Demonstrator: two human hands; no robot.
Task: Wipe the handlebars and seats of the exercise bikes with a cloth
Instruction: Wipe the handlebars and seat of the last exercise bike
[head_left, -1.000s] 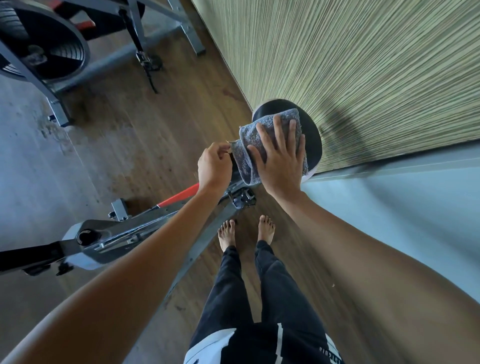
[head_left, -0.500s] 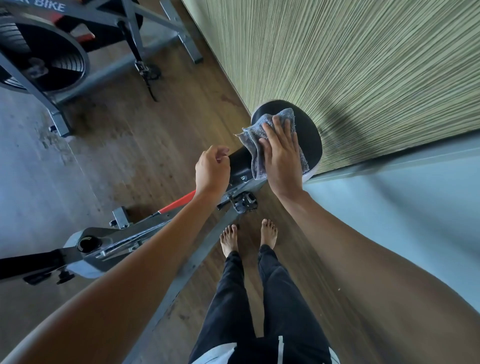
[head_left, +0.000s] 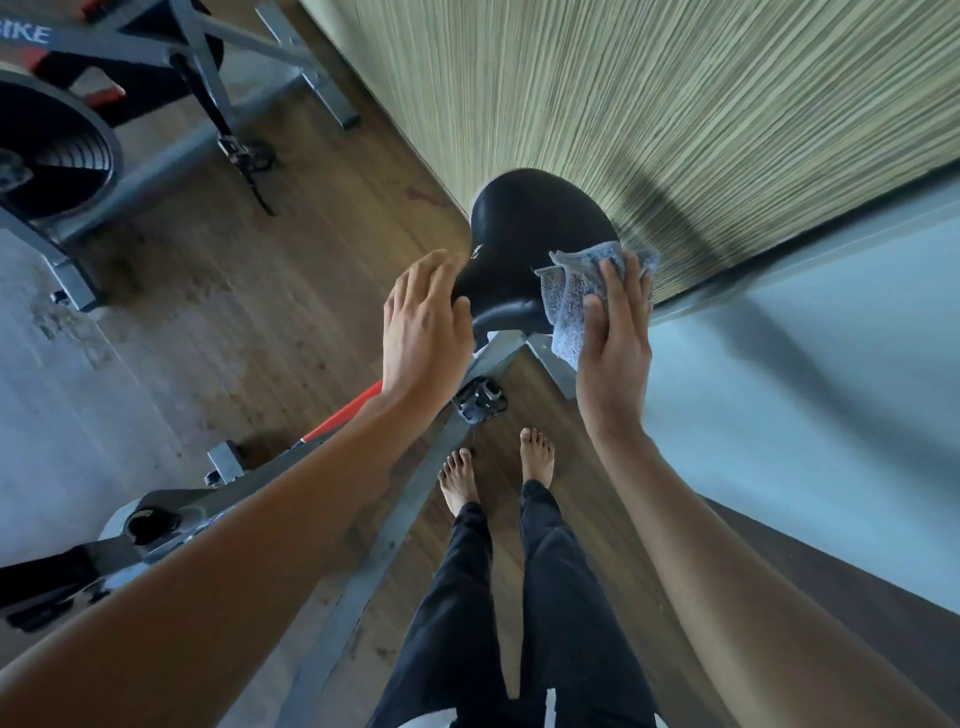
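Observation:
The black seat (head_left: 530, 228) of the near exercise bike sits in the middle of the view, on a grey frame (head_left: 363, 577). My right hand (head_left: 615, 338) holds a grey-blue cloth (head_left: 571, 296) against the seat's right side, thumb and fingers pinching the fabric. My left hand (head_left: 423, 325) has its fingers straight, with the fingertips at the left side of the seat's narrow front end. Whether they touch it is unclear. The handlebars of this bike are out of view.
A second exercise bike (head_left: 104, 104) with a black flywheel stands at the upper left on the wooden floor. A striped green wall panel (head_left: 675, 104) runs close behind the seat. A pedal (head_left: 480, 400) sits below the seat, just ahead of my bare feet (head_left: 493, 467).
My right hand slid the cloth from the top of the seat down to its right side. My left hand opened and moved up to the seat's front end.

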